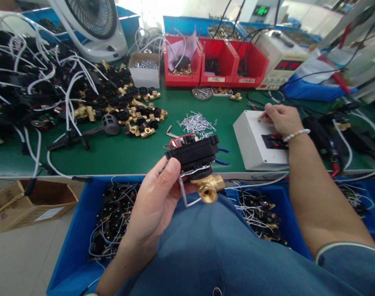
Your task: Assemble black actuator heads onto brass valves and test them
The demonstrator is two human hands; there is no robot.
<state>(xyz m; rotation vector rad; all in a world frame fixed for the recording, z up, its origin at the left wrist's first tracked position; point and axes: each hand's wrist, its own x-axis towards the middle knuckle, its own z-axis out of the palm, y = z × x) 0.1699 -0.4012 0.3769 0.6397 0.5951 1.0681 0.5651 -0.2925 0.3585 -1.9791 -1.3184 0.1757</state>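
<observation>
My left hand [155, 197] is closed around a valve assembly [196, 161]: a black plastic actuator block with red and white wires on top, a brass fitting below and a bent wire clip at its side. I hold it above the table's front edge. My right hand [281, 118], with a bead bracelet at the wrist, rests on top of a white box [252, 142] on the green table; its fingers are curled and a fingertip presses the box's far edge. A black and red switch panel on the box lies under my wrist.
Heaps of black and brass valve parts [135, 111] and wired units lie at left. Loose metal clips [196, 123] sit mid-table. Red bins [216, 61], a white fan [91, 26] and a power supply [280, 57] stand at the back. Blue crates [73, 250] of wired parts stand below the table.
</observation>
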